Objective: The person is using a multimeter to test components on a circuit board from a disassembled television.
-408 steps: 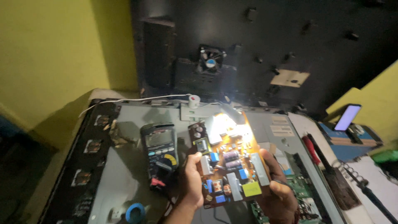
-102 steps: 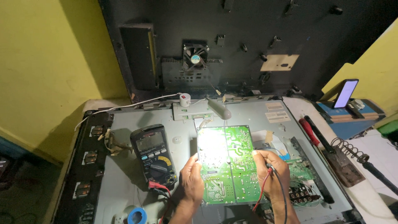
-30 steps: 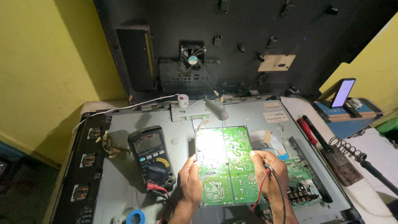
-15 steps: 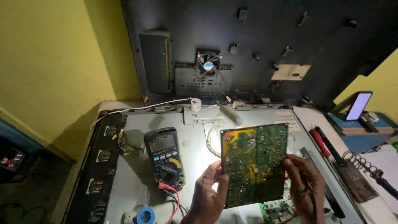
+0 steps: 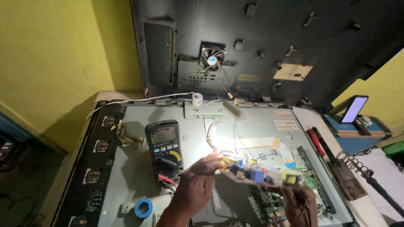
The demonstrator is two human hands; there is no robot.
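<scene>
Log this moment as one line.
left hand: grips edge of circuit board with blue and yellow components | right hand: supports board's other end | board: lifted, near edge-on | black multimeter: beside, on panel

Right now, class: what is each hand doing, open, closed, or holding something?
Left hand: closed on the left edge of the circuit board, held nearly edge-on.
Right hand: gripping the board's right end from below.

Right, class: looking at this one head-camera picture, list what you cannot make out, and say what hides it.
- Circuit board: blurred and seen almost edge-on in the head view, so its parts are unclear.
- Right hand: partly under the board and cut off by the bottom edge.
- Multimeter screen: dim, no reading shows.
- Left hand: its forearm runs off the bottom edge.
</scene>
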